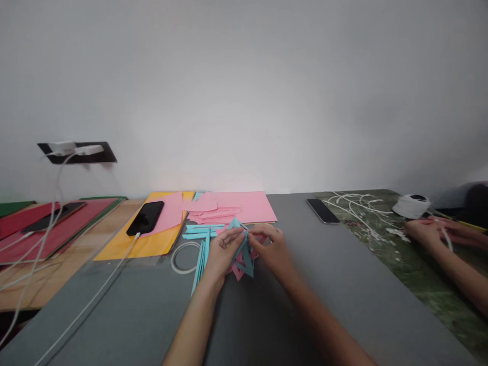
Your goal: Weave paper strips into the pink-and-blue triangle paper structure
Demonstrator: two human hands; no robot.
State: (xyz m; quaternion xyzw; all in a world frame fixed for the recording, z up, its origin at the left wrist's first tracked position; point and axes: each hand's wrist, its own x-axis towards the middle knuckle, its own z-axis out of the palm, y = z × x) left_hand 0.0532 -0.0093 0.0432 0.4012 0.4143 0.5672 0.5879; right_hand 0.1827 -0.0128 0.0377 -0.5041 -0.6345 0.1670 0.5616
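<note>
Between my two hands is a folded paper ornament of blue and pink strips (247, 262), with pointed tips facing down and out. My left hand (224, 249) pinches its upper left side, fingers closed on the paper. On the other side, my right hand (270, 244) grips the ornament near its top with thumb and fingertips. The fingers hide part of the paper. Several blue paper strips (202, 259) lie just left of my left hand, some pointing toward me and others sideways. Beside them rests a white roll of tape or ring (173, 259).
Pink paper sheets (251, 203) and cut pink strips (213, 216) lie behind my hands. A charging phone (145, 218) rests on a yellow envelope (163, 244); another phone (322, 210) is at right. Another person's hands (427, 231) work near white cord (356, 203) and a white spool (412, 207).
</note>
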